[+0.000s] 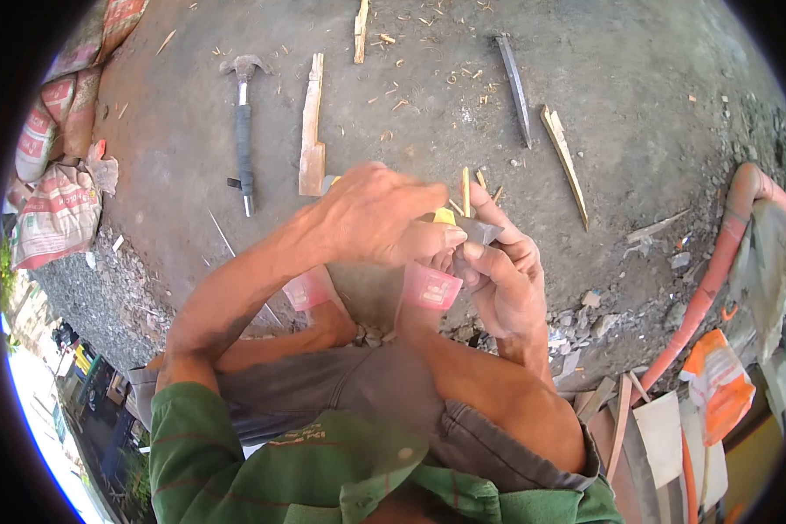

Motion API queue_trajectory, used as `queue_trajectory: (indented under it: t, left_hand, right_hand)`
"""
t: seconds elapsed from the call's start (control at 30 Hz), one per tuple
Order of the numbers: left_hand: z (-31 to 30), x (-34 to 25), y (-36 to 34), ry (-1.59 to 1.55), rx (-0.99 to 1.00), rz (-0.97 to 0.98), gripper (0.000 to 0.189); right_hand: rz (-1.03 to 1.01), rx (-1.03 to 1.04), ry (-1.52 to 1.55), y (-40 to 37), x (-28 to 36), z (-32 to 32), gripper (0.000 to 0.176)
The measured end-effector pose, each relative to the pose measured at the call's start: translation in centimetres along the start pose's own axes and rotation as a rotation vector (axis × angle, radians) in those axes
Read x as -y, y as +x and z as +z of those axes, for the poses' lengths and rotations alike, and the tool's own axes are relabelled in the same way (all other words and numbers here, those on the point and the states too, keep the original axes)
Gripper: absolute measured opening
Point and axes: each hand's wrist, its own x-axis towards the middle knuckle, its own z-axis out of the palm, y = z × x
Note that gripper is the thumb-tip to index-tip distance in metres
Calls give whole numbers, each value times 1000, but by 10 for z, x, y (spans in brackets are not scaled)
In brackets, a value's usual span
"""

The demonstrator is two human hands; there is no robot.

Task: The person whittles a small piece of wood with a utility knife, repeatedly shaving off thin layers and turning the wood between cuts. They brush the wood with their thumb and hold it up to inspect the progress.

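Note:
My left hand (pixel 371 214) is closed around a tool with a yellow part (pixel 444 216); most of it is hidden by the fingers. A flat grey blade-like piece (pixel 480 230) sticks out from it towards my right hand (pixel 511 284). My right hand is closed, its thumb by the grey piece, and a thin strip of wood (pixel 465 192) rises upright at its fingers. Just beyond my left hand lies a notched piece of wood (pixel 313 131). Both hands are together above my pink-strapped footwear (pixel 432 286).
On the concrete ground (pixel 445 113) lie a claw hammer (pixel 244 131), a metal chisel-like bar (pixel 515 92), a split wood piece (pixel 566 166) and scattered shavings. Filled sacks (pixel 57 214) stand at the left. A pink pipe (pixel 716 271), rubble and boards (pixel 659 437) are at the right.

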Motion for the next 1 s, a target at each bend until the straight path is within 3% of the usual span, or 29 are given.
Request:
queue_trajectory:
  t: [0.2, 0.4, 0.6, 0.8, 0.9, 1.0]
  left_hand:
    - [4, 0, 0, 21, -104, 44, 39]
    - [-4, 7, 9, 16, -25, -38, 38]
    - [-17, 42, 8, -71, -185, -211, 37]
    - [5, -5, 3, -84, -89, 38, 34]
    - [2, 3, 6, -1, -53, 1, 34]
    - [0, 9, 8, 42, -60, -52, 36]
  right_hand:
    - [27, -45, -1, -1, 0, 1, 53]
    - [32, -31, 43, 2, 1, -2, 55]
    - [61, -47, 21, -3, 4, 2, 57]
    - [56, -93, 52, -1, 7, 12, 55]
    - [56, -31, 124, -2, 4, 4, 53]
    - [51, -107, 30, -2, 3, 5, 53]
